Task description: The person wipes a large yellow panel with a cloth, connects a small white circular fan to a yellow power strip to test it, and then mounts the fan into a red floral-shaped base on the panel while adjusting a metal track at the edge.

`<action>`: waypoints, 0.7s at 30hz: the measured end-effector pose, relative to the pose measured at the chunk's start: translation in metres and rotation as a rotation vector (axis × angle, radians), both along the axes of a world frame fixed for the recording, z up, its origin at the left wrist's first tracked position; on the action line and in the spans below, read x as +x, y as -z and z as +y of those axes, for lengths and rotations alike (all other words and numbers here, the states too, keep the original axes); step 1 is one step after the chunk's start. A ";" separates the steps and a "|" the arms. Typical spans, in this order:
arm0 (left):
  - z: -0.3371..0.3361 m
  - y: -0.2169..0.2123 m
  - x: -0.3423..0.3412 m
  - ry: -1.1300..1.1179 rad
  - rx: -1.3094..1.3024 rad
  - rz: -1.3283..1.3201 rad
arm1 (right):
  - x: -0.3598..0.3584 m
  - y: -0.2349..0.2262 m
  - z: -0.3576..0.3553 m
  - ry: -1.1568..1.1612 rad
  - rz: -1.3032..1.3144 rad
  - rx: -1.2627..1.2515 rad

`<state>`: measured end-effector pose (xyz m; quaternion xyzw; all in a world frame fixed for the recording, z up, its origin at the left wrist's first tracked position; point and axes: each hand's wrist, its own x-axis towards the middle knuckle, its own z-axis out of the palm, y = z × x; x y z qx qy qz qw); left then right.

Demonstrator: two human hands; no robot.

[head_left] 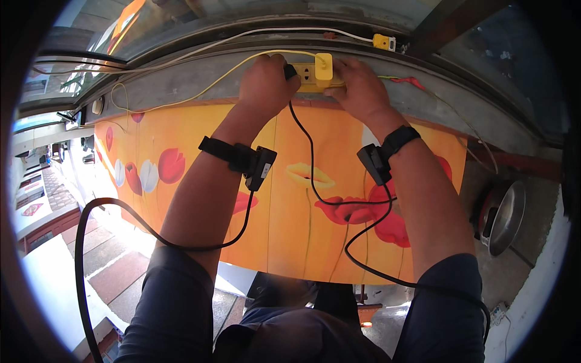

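Observation:
A yellow power strip (307, 75) lies on the grey ledge beyond the table's far edge. My left hand (266, 83) is closed around a black plug (291, 72) at the strip's left end; whether its prongs sit in a socket is hidden. From that plug a black cord (310, 145) hangs down over the table. A yellow charger (324, 66) with a yellow cable (224, 76) stands in the strip, right of a bare socket. My right hand (362, 91) grips the strip's right end, thumb in front and fingers behind.
The table (290, 242) has an orange top printed with tulips. Behind the ledge run window rails, with a white cable ending in a yellow connector (384, 42). A metal pan (507, 218) is at the right. Black cables trail from the devices strapped to my wrists.

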<state>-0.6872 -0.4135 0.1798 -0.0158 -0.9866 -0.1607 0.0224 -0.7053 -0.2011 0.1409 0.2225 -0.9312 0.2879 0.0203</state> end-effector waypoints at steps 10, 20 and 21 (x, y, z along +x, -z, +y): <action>0.005 0.004 0.004 -0.009 -0.042 0.067 | 0.001 -0.003 0.001 -0.008 -0.034 0.020; -0.001 -0.014 -0.016 0.030 -0.026 -0.173 | 0.000 -0.007 0.000 -0.006 -0.095 0.058; 0.000 -0.009 -0.010 0.020 -0.032 -0.115 | 0.000 -0.008 0.001 -0.005 -0.098 0.056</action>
